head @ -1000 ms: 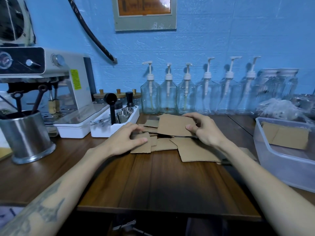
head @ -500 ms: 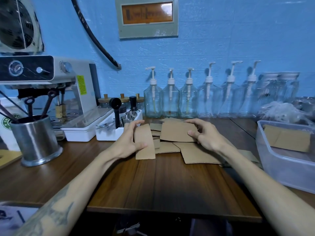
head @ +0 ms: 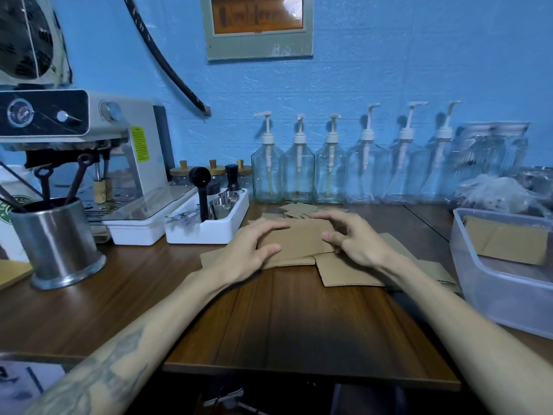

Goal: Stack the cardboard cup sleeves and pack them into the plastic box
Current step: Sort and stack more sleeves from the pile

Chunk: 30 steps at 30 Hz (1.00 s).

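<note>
Several flat brown cardboard cup sleeves lie scattered on the wooden counter. A small stack of sleeves [head: 299, 241] sits in the middle, and both hands rest on it. My left hand [head: 251, 250] grips its left end, fingers curled over the top. My right hand [head: 350, 238] holds its right end with fingers spread. Another sleeve [head: 347, 274] lies flat just below the stack, and more loose sleeves [head: 297, 209] lie behind it. The clear plastic box [head: 490, 298] stands at the right with sleeves in the box [head: 508, 244] lying inside.
A white tray of metal tools [head: 206, 226] stands left of the sleeves, beside an espresso machine [head: 89, 145] and a steel canister [head: 57, 244]. Glass pump bottles [head: 329, 172] line the blue wall. A crumpled plastic bag [head: 502, 190] lies behind the box.
My left hand has brought the sleeve it was holding upright over to the one under my right hand and laid it flat there. Both hands now rest together on the stack.
</note>
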{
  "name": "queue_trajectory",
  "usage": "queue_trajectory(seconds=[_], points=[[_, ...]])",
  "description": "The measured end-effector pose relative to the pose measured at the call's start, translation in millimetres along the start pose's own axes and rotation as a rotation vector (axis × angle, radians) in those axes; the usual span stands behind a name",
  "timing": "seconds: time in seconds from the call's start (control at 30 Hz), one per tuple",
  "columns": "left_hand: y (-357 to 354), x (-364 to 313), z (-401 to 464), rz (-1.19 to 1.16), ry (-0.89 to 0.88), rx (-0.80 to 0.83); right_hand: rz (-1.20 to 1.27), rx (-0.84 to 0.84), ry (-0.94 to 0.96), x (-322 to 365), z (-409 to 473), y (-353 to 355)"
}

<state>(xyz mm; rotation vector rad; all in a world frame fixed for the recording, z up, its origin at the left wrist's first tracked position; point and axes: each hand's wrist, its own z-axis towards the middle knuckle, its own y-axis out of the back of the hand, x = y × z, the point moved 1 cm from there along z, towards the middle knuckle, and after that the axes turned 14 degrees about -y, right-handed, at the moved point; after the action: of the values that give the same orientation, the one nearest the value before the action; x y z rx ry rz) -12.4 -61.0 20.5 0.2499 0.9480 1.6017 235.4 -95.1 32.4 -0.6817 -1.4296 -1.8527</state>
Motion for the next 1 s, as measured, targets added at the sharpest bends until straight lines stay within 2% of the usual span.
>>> queue_trajectory(seconds=[0.13,0.3,0.4,0.57,0.77,0.9,1.0], points=[[1,9,-1,0.005,0.065,-0.117,0.000,0.044,-0.038,1,-2,-2],[-12,16,-2,0.094,0.161,0.030,0.084,0.091,-0.087,2,-1,-6],[-18,18,-3,0.161,0.173,0.065,0.078,0.116,-0.058,4,-2,-9],[-16,20,-2,0.211,0.124,0.066,-0.013,0.055,0.003,4,-1,-15],[-4,17,0,0.100,0.140,0.042,-0.027,0.015,0.016,5,1,-20],[16,15,-11,0.004,0.161,-0.051,-0.046,-0.042,0.010,5,0,-15],[32,21,-29,0.161,0.187,-0.042,-0.087,-0.119,-0.002,3,-3,-9]])
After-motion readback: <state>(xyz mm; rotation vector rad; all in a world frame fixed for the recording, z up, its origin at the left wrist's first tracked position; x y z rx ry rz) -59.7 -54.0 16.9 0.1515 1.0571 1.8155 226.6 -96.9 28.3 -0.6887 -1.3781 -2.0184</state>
